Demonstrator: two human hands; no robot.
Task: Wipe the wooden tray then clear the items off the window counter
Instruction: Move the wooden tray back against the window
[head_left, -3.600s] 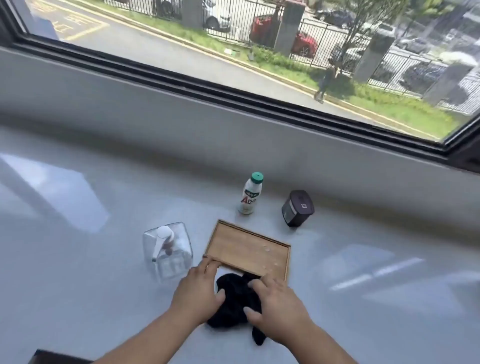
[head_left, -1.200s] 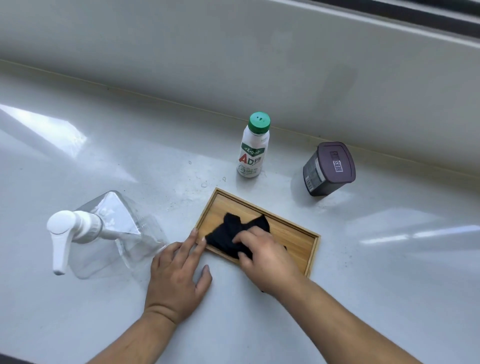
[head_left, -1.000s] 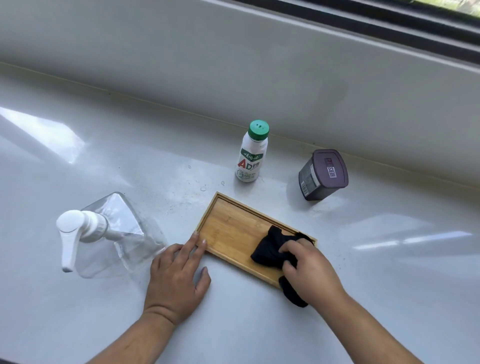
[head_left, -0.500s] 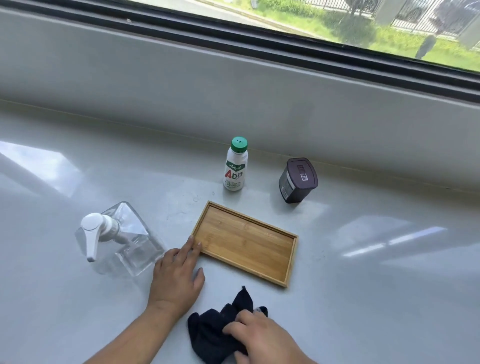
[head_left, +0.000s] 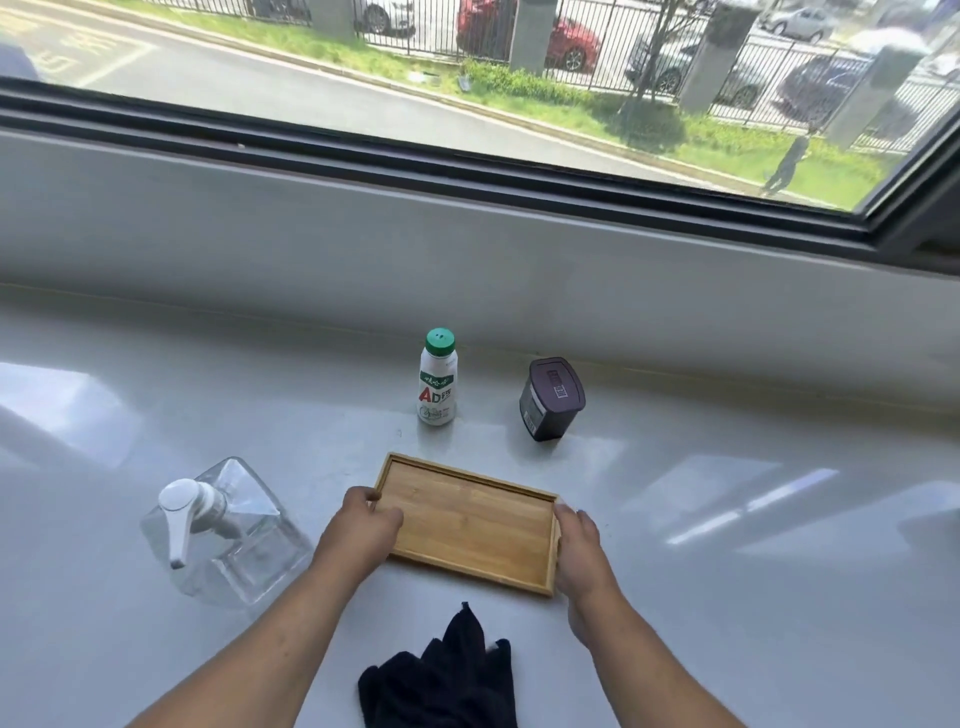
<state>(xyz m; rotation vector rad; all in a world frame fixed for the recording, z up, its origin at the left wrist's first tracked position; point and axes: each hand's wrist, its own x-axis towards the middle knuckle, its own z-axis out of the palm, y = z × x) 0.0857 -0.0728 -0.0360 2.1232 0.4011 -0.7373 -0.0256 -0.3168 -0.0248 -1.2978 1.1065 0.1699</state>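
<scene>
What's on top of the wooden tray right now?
Nothing lies on the wooden tray; bare wood shows. The left hand and right hand grip its short ends, covering the rim there. The black cloth lies apart on the counter, nearer the person.

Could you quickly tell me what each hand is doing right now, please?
Left hand: grips the left end of the wooden tray.
Right hand: grips the right end of the wooden tray.
</scene>
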